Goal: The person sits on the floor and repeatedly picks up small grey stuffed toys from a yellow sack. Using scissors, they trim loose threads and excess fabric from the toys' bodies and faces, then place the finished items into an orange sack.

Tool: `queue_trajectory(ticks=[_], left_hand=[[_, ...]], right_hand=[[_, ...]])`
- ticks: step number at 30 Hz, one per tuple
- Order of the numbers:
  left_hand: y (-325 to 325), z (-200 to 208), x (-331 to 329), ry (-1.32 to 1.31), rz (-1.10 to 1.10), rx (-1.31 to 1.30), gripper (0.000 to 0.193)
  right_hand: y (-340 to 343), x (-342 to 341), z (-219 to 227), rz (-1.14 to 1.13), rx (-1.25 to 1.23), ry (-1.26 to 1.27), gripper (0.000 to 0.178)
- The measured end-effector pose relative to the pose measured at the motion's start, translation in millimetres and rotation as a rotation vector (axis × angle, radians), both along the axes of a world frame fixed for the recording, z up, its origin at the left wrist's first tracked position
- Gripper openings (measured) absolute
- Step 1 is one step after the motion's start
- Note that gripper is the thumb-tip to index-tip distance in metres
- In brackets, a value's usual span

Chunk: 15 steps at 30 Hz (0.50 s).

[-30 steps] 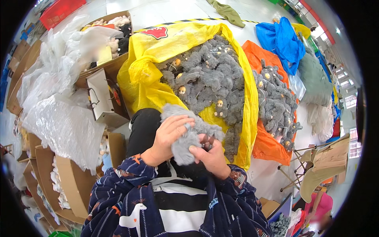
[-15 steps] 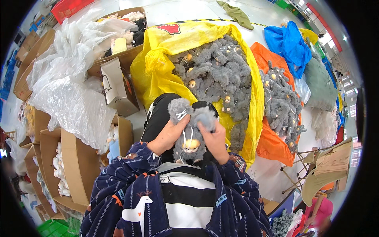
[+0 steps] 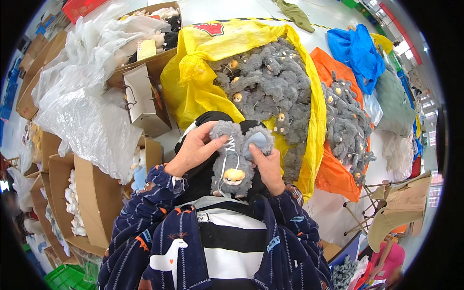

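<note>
Between my hands, over my lap, is a grey plush toy (image 3: 240, 162) with a small yellow-haired doll face near its lower end. Two fluffy ears stick up at its far end, and a white cord runs over the fur. My left hand (image 3: 197, 149) grips the left ear, thumb pressed near white criss-cross stitches at its base. My right hand (image 3: 267, 164) pinches the right ear, its thumb against the smooth blue-grey inner patch (image 3: 257, 139). The underside of the toy is hidden.
A yellow bag (image 3: 315, 140) full of similar grey plush toys stands ahead, with an orange bag (image 3: 336, 176) of more beside it. At left are cardboard boxes (image 3: 99, 203) and clear plastic sheeting (image 3: 79, 130). A folding chair (image 3: 403, 208) stands at right.
The right ear has been turned so its smooth inner patch faces up. My left hand has shifted up along the left ear, and the stitches show more fully.
</note>
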<state>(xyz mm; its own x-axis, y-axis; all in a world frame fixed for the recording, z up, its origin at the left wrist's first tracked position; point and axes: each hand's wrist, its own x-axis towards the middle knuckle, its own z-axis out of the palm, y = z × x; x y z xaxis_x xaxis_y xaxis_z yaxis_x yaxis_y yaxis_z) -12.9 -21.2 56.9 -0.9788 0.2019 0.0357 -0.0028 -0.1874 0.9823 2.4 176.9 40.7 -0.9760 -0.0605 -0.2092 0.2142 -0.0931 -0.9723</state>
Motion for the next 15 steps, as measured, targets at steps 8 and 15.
queue_trajectory(ticks=[8,15], left_hand=[[9.2,-3.2,-5.7,0.029,0.006,-0.048,0.024],[9.6,-11.9,-3.7,-0.081,0.002,0.051,0.025]], right_hand=[[9.9,-3.2,8.9,0.132,0.143,0.004,0.021],[5.2,-1.7,54.5,-0.075,0.551,0.643,0.021]])
